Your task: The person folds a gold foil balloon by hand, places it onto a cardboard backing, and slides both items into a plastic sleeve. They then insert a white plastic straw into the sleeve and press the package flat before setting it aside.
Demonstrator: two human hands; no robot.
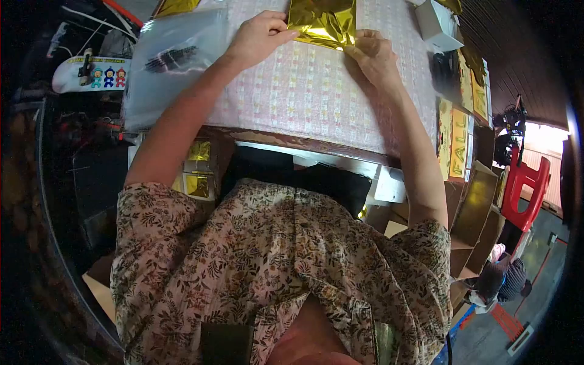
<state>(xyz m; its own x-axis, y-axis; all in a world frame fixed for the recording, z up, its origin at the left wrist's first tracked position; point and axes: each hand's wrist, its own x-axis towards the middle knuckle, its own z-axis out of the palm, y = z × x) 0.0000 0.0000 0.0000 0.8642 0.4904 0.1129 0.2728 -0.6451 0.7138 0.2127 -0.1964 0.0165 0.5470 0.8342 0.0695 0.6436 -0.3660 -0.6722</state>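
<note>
A shiny gold foil packet (322, 23) lies at the far side of the table, its near edge creased and its top cut off by the frame. My left hand (263, 35) pinches the left side of that near edge between thumb and fingers. At the near right corner, the thumb and fingers of my right hand (374, 51) close on the foil. Under both hands spreads a pink and white checked tablecloth (304, 97).
Clear plastic sheets or bags (173, 73) lie on the table's left. A white box (437, 25) stands at the back right. Printed cartons (457, 143) line the right edge, and a red plastic stool (526, 188) is beyond. A decorated skateboard (91, 74) is at left.
</note>
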